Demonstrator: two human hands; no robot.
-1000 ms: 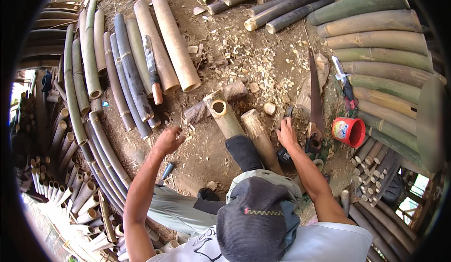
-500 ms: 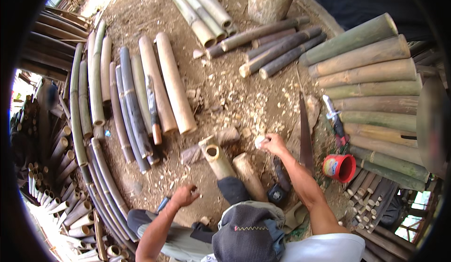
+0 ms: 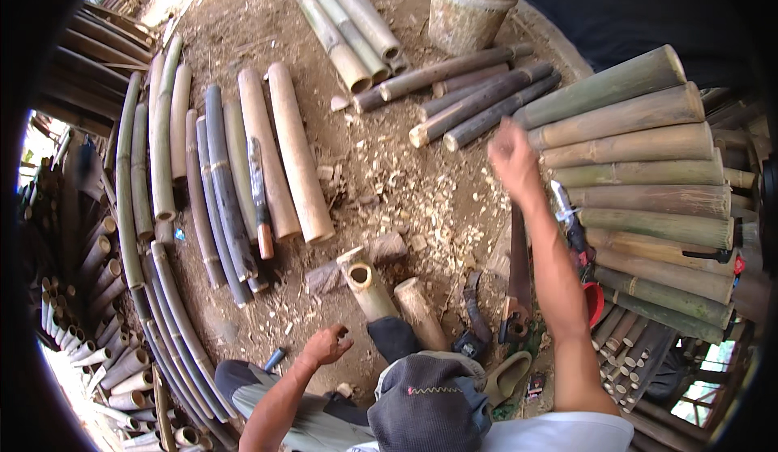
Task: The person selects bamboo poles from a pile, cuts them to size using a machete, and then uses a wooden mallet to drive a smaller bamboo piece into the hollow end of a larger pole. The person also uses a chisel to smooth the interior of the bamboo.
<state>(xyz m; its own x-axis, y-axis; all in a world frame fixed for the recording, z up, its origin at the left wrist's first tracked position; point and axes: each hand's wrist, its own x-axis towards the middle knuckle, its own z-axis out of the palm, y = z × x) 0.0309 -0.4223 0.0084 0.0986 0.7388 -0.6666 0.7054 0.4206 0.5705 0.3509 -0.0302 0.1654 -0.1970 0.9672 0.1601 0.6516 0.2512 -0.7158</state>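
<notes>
Bamboo poles (image 3: pixel 640 173) now near outstretched right hand (image 3: pixel 512 155)

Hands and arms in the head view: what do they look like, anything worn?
Left hand and right hand are ungloved; no watch or cable shows, though the right is blurred. Both forearms are uncovered. A pale shirt reaches the upper right arm.
</notes>
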